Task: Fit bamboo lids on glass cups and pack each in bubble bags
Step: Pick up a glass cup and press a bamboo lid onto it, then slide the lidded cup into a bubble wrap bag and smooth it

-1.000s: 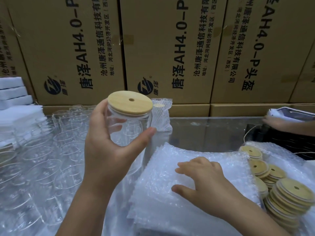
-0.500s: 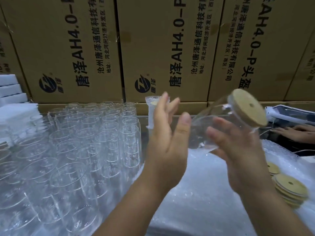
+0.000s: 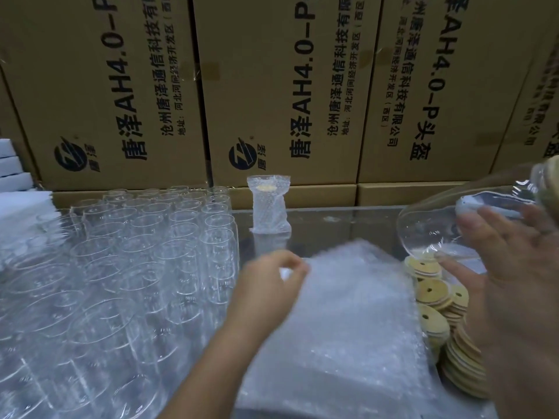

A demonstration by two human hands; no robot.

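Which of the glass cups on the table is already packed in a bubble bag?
The lone wrapped cup standing upright at the back, against the cardboard boxes, right of the bare cups. It alone wears a bubble bag, its lid visible inside.

I see clear glossy glass cups (image 3: 127, 267) at 9 o'clock, dimpled translucent plastic bubble bags (image 3: 348, 313), matt bamboo lids (image 3: 435, 303) at 3 o'clock, matt cardboard boxes (image 3: 272, 86) at 12.

A clear glass cup (image 3: 447, 225), lying tilted on its side at far right with its bamboo lid (image 3: 550, 186) fitted, is blurred. A stack of bubble bags (image 3: 341, 322) lies near centre. Loose bamboo lids (image 3: 435, 297) are heaped just right of it. Empty cups (image 3: 121, 267) crowd the left.
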